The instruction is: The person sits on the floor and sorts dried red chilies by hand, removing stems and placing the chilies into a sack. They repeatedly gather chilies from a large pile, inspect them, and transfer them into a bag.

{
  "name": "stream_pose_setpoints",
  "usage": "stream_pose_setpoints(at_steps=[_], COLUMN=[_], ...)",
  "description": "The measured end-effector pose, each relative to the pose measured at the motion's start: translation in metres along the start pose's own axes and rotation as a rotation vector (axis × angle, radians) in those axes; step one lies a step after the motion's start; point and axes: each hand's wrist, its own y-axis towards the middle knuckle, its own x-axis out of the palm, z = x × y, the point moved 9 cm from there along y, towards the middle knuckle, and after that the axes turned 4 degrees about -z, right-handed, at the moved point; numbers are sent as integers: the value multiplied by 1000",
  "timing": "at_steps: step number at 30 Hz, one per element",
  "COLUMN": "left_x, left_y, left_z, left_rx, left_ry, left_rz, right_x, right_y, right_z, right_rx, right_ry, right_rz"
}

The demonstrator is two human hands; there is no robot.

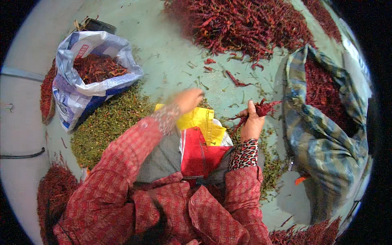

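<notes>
A small bunch of dried red chili peppers (265, 109) is gripped in my right hand (252, 125), thumb pointing up along it. The tips stick out on both sides of the fist. My left hand (187, 99) is blurred by motion above the yellow cloth or plastic sheet (196, 118) on my lap; whether it holds anything is not clear. A red sheet (193, 153) joins the yellow one. Beyond my hands, a few loose chilies (235, 80) and scattered green stems lie on the pale floor (165, 73).
A large heap of dried chilies (245, 24) lies ahead. To the left stands an open white and blue woven sack (98, 88) with chilies inside, beside a pile of stems (107, 125). At right, a checked sack (330, 153) also holds chilies. More chilies (56, 196) lie lower left.
</notes>
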Motion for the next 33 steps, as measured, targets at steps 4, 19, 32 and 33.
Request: stream_pose_setpoints(at_steps=[4, 19, 32, 33], left_x=[-5, 24, 3, -1], left_y=[73, 121, 29, 29], left_z=[6, 20, 46, 37], left_rx=[125, 148, -26, -45], left_ry=[137, -124, -49, 29], left_rz=[177, 24, -24, 13], right_x=[5, 20, 60, 68], right_y=[29, 42, 11, 4], right_z=[43, 53, 37, 24], right_rx=[101, 284, 84, 32], right_ry=[164, 238, -29, 55], right_rz=[8, -56, -319, -369])
